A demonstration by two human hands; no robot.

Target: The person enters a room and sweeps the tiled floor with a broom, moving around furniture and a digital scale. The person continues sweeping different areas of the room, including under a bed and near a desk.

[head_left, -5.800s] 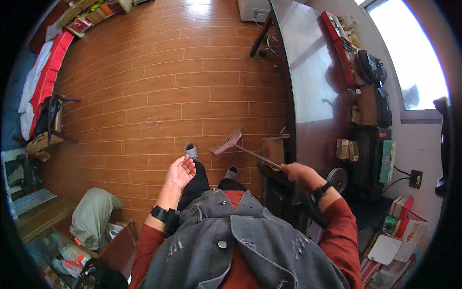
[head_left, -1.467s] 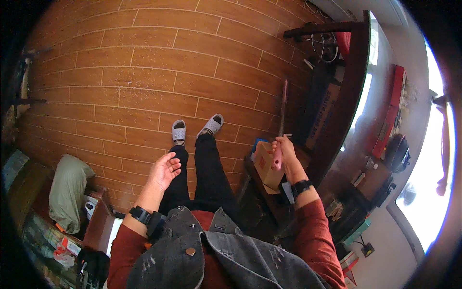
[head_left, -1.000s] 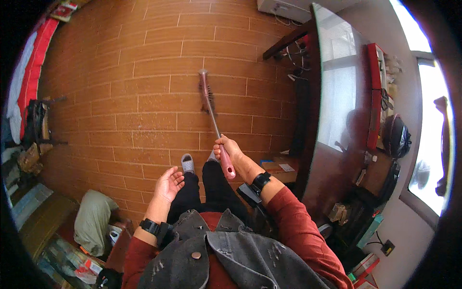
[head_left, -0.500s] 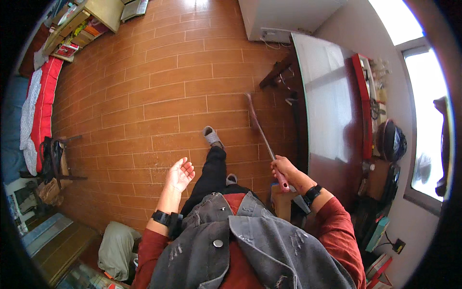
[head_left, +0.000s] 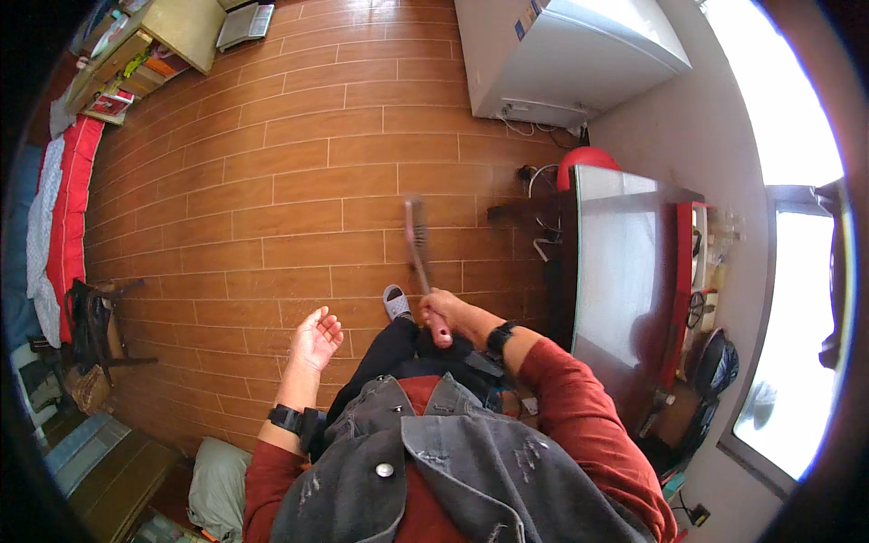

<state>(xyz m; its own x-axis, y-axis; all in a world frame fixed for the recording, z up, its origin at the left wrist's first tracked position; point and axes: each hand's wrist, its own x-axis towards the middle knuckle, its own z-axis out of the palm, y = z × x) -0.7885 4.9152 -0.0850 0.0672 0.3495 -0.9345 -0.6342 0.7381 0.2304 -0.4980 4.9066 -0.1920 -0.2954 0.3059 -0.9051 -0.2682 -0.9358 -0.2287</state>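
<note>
My right hand (head_left: 445,309) is closed round the pink grip of a long-handled brush (head_left: 415,228) in front of my body. The brush points away from me over the floor; its pink head has dark bristles along one side and is smeared by motion. The butt of the grip sticks out below my fist. My left hand (head_left: 317,338) is held out to the left with nothing in it, palm up, fingers loosely curled and apart. Between the hands, my slippered foot (head_left: 396,301) stands on the tiled floor.
A glass-topped table (head_left: 620,271) lies to my right, with a red tray (head_left: 685,271) along its far side. Beyond it stand a red round object (head_left: 587,161) and a large white appliance (head_left: 579,77). At left are red bedding (head_left: 76,213) and a dark chair (head_left: 90,317). Brown floor tiles (head_left: 290,217) stretch ahead.
My right hand has swung the brush leftward from beside the table to in front of me. My view has shifted, showing more of the white appliance. The left hand stays empty.
</note>
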